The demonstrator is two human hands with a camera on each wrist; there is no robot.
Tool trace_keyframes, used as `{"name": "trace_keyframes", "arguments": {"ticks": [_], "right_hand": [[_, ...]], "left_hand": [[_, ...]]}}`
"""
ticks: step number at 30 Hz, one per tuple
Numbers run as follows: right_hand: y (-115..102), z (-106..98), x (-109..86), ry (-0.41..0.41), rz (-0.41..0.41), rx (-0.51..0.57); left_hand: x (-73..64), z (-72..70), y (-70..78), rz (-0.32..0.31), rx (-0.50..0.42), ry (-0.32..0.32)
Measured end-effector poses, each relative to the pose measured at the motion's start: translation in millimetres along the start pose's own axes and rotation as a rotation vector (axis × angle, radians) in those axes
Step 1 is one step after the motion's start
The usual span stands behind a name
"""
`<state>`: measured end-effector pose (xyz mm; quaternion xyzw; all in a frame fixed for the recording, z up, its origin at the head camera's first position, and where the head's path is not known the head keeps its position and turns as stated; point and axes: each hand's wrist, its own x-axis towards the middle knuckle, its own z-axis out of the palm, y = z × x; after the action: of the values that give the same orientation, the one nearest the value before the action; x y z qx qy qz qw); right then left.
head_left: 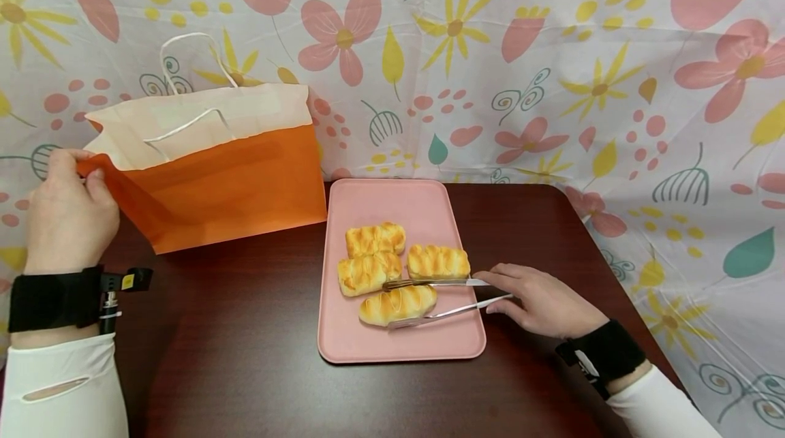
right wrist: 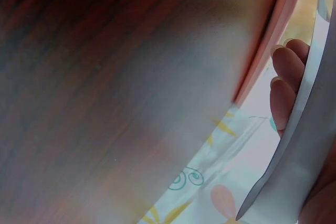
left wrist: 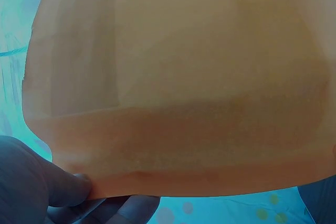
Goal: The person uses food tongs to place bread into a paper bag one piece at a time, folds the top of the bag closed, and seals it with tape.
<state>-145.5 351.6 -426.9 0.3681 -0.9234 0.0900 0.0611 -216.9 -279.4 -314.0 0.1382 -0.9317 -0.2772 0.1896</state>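
Observation:
My left hand (head_left: 70,210) pinches the near left corner of an orange paper bag (head_left: 239,182) between thumb and fingers. The bag stands upright at the back left with its white-lined mouth spread; the left wrist view shows its side panel (left wrist: 173,129) close up. My right hand (head_left: 542,298) holds metal tongs (head_left: 456,312) over the tray's right edge. Their two arms lie on either side of the nearest bread roll (head_left: 398,305). Three more rolls sit behind it, one of them the right-hand roll (head_left: 438,261). In the right wrist view the fingers (right wrist: 287,69) wrap the tongs' arm.
A pink tray (head_left: 392,203) carries the rolls on the dark wood table (head_left: 245,356). White twisted handles (head_left: 196,36) rise from the bag. A flower-patterned cloth (head_left: 460,84) hangs along the back and right side of the table.

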Motion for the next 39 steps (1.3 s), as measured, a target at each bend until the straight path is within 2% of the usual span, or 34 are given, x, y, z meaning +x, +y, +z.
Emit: {"name": "trace_keyframes", "arguments": {"ticks": [10,17,23,32,39], "right_hand": [[0,0,-5.4,0.01,0.024,-0.018],[0,-1,-9.8,-0.03,0.095,-0.047],[0,-1,-12.1,-0.033,0.14,-0.062],[4,-3,-15.5,0.011,0.129,-0.075],[5,-1,-17.2,0.004,0.145,-0.071]], "left_hand": [[-0.5,0.8,-0.3,0.003,0.003,0.003],[-1.0,0.9,-0.7,0.005,0.005,0.006],[-0.1,1.3,-1.3,0.01,0.006,0.013],[0.4,0.5,2.0,0.002,-0.004,0.003],[-1.3,0.8,2.6,-0.008,-0.003,0.001]]}}
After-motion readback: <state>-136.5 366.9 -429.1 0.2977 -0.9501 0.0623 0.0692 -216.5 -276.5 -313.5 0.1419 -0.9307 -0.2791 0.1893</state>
